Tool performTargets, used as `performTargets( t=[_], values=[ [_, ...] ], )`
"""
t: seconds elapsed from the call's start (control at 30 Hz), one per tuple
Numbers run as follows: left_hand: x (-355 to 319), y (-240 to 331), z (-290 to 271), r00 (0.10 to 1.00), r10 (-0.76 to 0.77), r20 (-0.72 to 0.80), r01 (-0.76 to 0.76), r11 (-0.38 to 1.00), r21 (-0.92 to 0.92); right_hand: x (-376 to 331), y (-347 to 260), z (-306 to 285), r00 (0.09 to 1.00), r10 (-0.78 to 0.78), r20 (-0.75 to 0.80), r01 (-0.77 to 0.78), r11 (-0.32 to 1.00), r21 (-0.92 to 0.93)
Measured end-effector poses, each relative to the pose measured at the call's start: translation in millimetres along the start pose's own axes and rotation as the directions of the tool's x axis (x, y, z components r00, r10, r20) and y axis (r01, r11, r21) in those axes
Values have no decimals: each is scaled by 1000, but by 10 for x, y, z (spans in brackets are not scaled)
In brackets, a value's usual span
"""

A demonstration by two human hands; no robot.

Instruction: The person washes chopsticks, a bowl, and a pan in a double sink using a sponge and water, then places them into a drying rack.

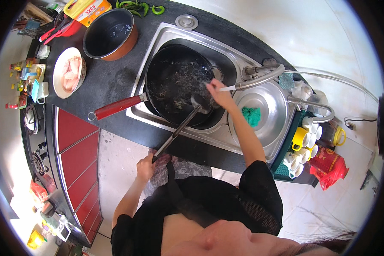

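Note:
A black wok (166, 91) with a red handle (118, 106) sits in the left sink basin, its handle sticking out over the counter. Dark, rippled water with pale bits lies in its bottom. My left hand (145, 168) is closed round the handle of a metal ladle (175, 135), whose head rests inside the wok on the right. My right hand (220, 94) is above the wok's right side, at the white end of the faucet (260, 80). Its fingers are blurred; whether they grip the spout or something small cannot be made out.
The right basin (266, 128) holds a green scrubber (251, 116). Cups (301, 138) stand on a green tray at the right. On the left counter are a bowl of pale meat (71, 76), a brown pot (124, 45) and green peppers (158, 9). A drain strainer (187, 21) lies behind the sink.

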State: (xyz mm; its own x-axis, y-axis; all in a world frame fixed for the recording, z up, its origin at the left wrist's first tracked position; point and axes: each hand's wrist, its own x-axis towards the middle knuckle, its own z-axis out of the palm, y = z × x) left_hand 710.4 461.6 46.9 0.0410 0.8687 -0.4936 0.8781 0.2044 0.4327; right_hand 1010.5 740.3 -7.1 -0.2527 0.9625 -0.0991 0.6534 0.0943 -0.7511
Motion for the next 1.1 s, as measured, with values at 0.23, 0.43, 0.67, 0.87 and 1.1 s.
performTargets(
  t=[0.23,0.43,0.67,0.87,1.1],
  values=[
    [-252,-334,306,975,-200,96,204,978,-35,-417,-310,419,988,-63,140,54,996,69],
    [-144,-253,331,980,-195,44,197,978,-69,-281,235,210,993,116,0,-113,968,-224],
    [-165,-303,338,972,-230,51,233,970,-69,-234,-84,416,971,-48,234,57,998,-33],
    [-104,-349,308,984,-177,-29,174,982,-77,-176,45,290,993,112,35,-103,976,-193],
    [-101,-440,349,972,-233,35,234,972,-29,-11,-169,628,954,-73,292,83,996,-21]
  ],
)
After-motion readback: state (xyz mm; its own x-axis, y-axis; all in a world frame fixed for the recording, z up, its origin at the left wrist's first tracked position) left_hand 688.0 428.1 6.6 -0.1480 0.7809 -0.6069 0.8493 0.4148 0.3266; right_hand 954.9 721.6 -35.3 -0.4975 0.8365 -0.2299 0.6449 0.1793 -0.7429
